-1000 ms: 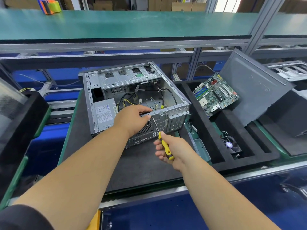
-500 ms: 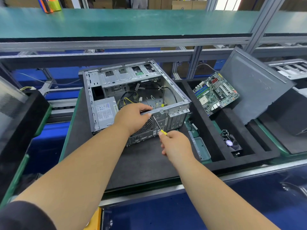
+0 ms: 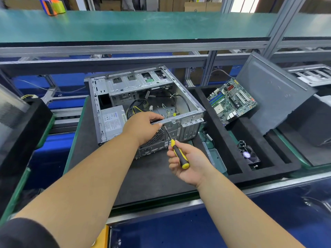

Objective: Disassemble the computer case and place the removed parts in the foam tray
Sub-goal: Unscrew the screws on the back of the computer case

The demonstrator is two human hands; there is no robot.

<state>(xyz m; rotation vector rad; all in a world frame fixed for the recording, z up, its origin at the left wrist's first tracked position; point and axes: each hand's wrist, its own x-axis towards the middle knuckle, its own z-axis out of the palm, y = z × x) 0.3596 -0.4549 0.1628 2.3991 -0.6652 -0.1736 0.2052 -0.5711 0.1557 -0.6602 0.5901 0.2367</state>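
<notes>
The open grey computer case [image 3: 188,97] lies on its side on a black mat, with a power supply [image 3: 112,120] and loose cables inside. My left hand [image 3: 143,127] grips the case's near rear edge. My right hand [image 3: 189,162] holds a yellow-and-black screwdriver [image 3: 176,151] whose tip meets the rear panel just beside my left fingers. To the right, the black foam tray [image 3: 215,133] holds a green motherboard [image 3: 232,101], a small fan [image 3: 248,155] and the grey side panel [image 3: 275,92] leaning in it.
A green-topped shelf [image 3: 143,24] on aluminium posts runs overhead behind the case. Another black foam block [image 3: 19,133] sits at the left and a second tray and case [image 3: 315,76] at the far right. A small teal box [image 3: 215,156] lies between case and tray.
My right hand rolled the screwdriver handle: it was covered by the palm half a second ago and now lies exposed in the fingers again. My left hand stayed on the case edge.
</notes>
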